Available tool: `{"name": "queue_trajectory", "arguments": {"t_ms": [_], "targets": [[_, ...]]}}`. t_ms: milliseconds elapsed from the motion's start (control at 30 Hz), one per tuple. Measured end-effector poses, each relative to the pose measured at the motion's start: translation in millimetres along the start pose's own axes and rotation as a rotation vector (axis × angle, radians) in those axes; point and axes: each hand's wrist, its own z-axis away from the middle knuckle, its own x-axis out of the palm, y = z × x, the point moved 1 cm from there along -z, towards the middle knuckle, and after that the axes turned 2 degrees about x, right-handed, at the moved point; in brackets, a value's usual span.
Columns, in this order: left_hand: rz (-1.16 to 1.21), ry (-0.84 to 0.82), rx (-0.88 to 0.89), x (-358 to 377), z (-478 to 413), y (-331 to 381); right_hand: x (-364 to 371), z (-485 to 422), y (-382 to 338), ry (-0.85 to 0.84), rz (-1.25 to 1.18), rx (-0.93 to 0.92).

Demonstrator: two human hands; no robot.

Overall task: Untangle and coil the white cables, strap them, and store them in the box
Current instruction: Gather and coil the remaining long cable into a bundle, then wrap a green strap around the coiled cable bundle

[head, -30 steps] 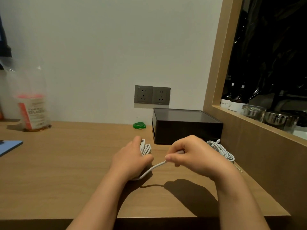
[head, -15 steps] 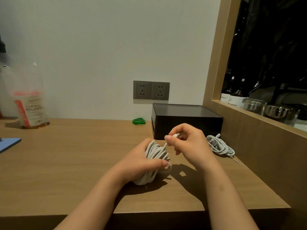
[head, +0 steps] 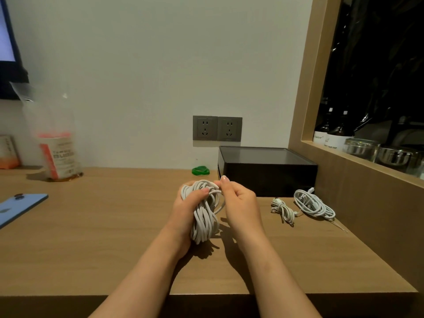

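Presently, item one: white cable coil (head: pixel 204 216), many loops, held just above the table (head: pixel 91 237) about midway between its front and back edges.

- Grip: the left hand (head: pixel 185 210) wraps fingers and thumb round the coil's upper half. The right hand (head: pixel 238 203) pinches a strand at the coil's top (the plug end, if that is what it holds, is hidden behind the fingers).
- Handling, by judgement: light, soft and springy. The loops would likely splay if the left hand's grip slackens, so the waist of the bundle is the place to hold and to strap.
- Item two: small cable bundle (head: pixel 283 210), lying toward the right edge.
- Item three: larger cable bundle (head: pixel 314 204), just beside it and nearer that edge. Whether either bundle is strapped cannot be told.
- Black box (head: pixel 268 173): back right corner, lid on.
- Green strap (head: pixel 200 171): back edge, just left of the box, untouched.
- Blue phone (head: pixel 20 206): left edge.
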Motion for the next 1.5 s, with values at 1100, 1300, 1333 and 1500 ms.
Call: {"name": "queue_trajectory", "arguments": {"t_ms": [1100,1300,1333,1500], "targets": [[-1.300,-0.008,0.077,-103.6,-165.1,5.7,91.1,-178.7,87.8,-0.023,0.856,-0.087],[-1.279,-0.181,0.042,-80.8,-102.7,14.9,68.2,-108.1,59.8,-0.004,0.830,-0.147],[-1.269,-0.205,0.033,-78.0,-92.0,16.8,61.9,-97.5,57.2,0.021,0.825,-0.143],[-1.290,-0.229,0.083,-60.8,-48.3,20.9,20.9,-52.2,46.0,0.171,0.647,0.012]]}}
